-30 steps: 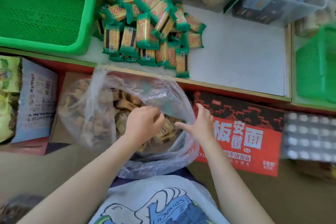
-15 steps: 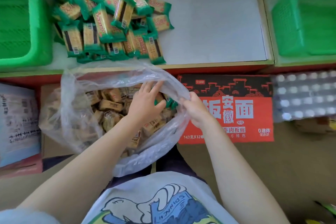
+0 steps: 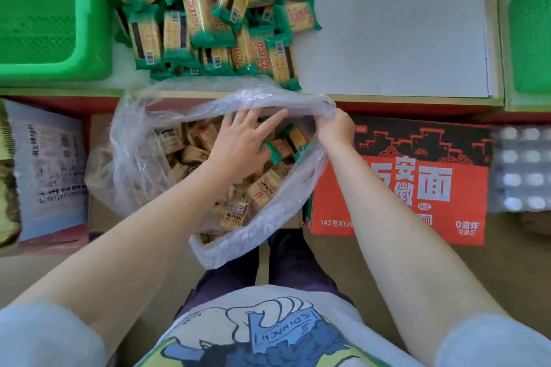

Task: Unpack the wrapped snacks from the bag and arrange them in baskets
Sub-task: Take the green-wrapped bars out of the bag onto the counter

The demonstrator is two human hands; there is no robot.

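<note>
Right hand (image 3: 335, 128) pinches the bag (image 3: 134, 158) rim at three o'clock while the left hand (image 3: 241, 143), fingers spread, rests on the snacks (image 3: 262, 188) inside: light, crinkly, probably slippery packets, best pinched across their flat middles.

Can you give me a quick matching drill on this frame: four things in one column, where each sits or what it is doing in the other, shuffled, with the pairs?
Things:
1. left hand
2. right hand
3. pile of green-wrapped snacks
4. red noodle carton

Places or states:
A. heaped on the white shelf, beside the green basket
B. grips the rim of the plastic bag
C. stands right of the bag, below the shelf
D. fingers spread, reaching into the bag

Pairs: 1-D, 2-B, 3-A, 4-C
</note>
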